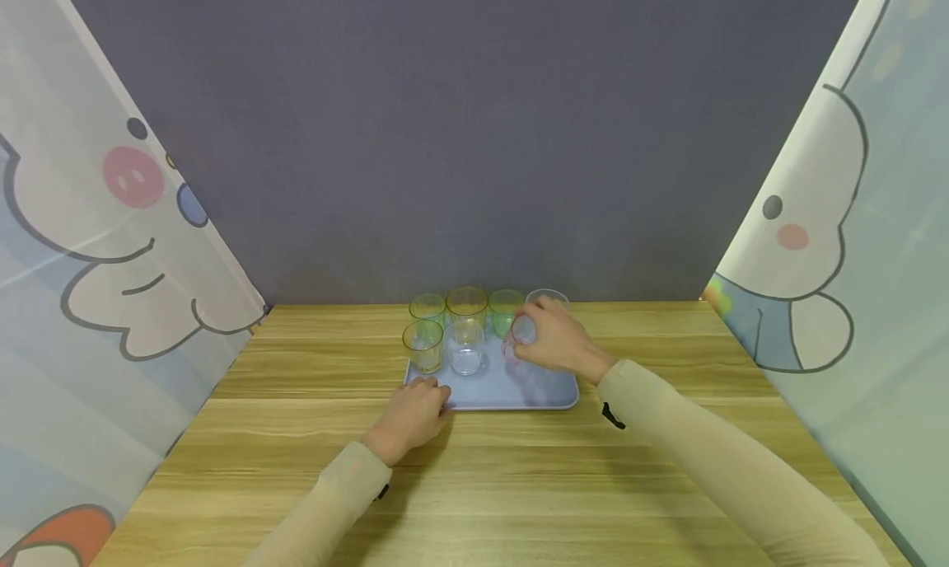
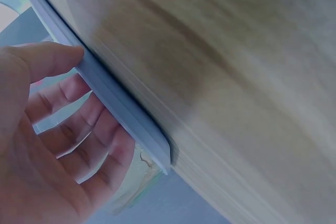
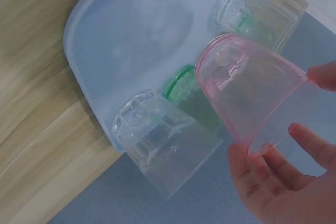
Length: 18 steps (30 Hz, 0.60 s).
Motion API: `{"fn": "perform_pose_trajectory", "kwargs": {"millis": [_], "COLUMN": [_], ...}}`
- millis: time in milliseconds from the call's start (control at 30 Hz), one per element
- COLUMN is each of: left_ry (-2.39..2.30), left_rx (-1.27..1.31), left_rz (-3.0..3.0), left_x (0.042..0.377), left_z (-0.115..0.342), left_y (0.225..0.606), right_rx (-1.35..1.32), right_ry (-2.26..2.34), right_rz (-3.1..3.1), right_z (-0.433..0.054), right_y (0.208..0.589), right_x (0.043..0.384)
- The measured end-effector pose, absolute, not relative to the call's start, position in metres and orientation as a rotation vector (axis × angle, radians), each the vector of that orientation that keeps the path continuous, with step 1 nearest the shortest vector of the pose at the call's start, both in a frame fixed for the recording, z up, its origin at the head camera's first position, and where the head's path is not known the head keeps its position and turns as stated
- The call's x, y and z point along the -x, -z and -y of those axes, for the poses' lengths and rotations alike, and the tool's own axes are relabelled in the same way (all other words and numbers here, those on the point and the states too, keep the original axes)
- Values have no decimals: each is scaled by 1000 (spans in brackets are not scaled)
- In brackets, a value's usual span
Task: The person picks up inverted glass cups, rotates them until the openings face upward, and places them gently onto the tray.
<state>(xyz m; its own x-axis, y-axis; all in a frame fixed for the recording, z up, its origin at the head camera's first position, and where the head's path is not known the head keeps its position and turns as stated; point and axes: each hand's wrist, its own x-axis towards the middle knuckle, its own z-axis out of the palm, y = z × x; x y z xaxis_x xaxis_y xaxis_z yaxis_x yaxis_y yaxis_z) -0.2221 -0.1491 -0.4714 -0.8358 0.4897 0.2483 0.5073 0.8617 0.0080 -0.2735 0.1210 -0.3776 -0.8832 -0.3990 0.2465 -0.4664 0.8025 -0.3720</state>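
At the front left corner of a light blue tray (image 1: 511, 398), my left hand (image 1: 415, 414) grips the edge. In the left wrist view the thumb (image 2: 55, 59) lies on one side of the rim and the fingers (image 2: 107, 145) on the other. My right hand (image 1: 556, 336) holds a transparent pink cup (image 3: 247, 93) by its rim, thumb and fingertips on opposite sides. The pink cup is over the right half of the tray, in front of a green cup (image 1: 506, 311) and a clear cup (image 1: 547, 295).
On the tray's left half stand a yellow cup (image 1: 424, 349), a clear faceted cup (image 1: 465, 353), an amber-rimmed cup (image 1: 467, 299) and a yellow-green cup (image 1: 427, 305). A dark grey panel (image 1: 460, 138) rises behind the wooden table (image 1: 519, 493). Cartoon-printed curtains flank both sides.
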Motion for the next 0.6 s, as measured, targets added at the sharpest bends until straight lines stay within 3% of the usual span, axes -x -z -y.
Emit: {"fn": "perform_pose_trajectory", "kwargs": {"millis": [600], "left_ry": [-6], "left_rx": [750], "left_rz": [2770], "left_x": [219], "left_z": [147], "left_y": [473], "right_rx": [-654], "right_ry": [-589], "right_rz": [2887], "right_z": [-105], "right_y": [383], "right_x": [282]}}
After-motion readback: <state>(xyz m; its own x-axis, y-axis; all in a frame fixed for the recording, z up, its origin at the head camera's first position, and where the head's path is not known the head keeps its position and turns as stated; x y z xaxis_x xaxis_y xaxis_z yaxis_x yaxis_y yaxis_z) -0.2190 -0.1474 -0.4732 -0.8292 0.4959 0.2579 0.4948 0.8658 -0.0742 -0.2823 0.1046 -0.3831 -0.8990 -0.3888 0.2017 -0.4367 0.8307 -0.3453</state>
